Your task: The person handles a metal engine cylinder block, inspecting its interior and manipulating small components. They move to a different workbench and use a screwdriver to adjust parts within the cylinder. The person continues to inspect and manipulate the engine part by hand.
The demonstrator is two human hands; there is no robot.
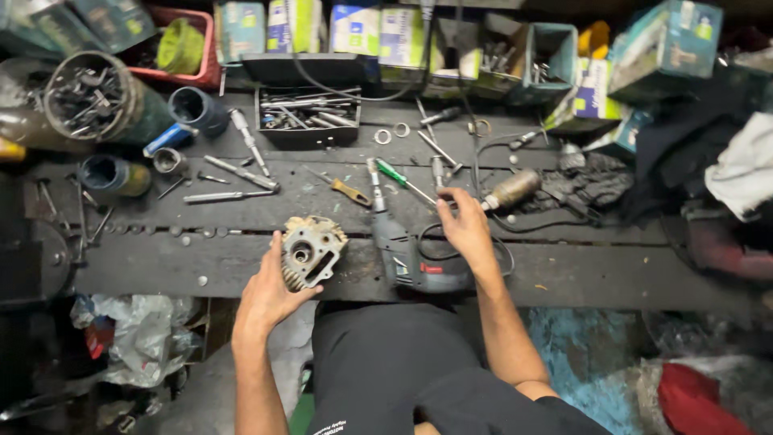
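While the head view looks down on the workbench (564, 278), the left hand (270, 294) clasps a finned metal engine part (310, 250) from its seven o'clock edge at the bench front. It looks heavy, rigid and greasy, best held by the outer fins. At three o'clock, the right hand (465, 229) rests half-open beside the electric drill (407, 258), holding nothing visible.

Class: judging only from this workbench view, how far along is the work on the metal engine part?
Done: the engine part is off and on the bench. In hand: the left hand grips it; the right hand reaches among tools beside the drill. Left: it looks grimy still.
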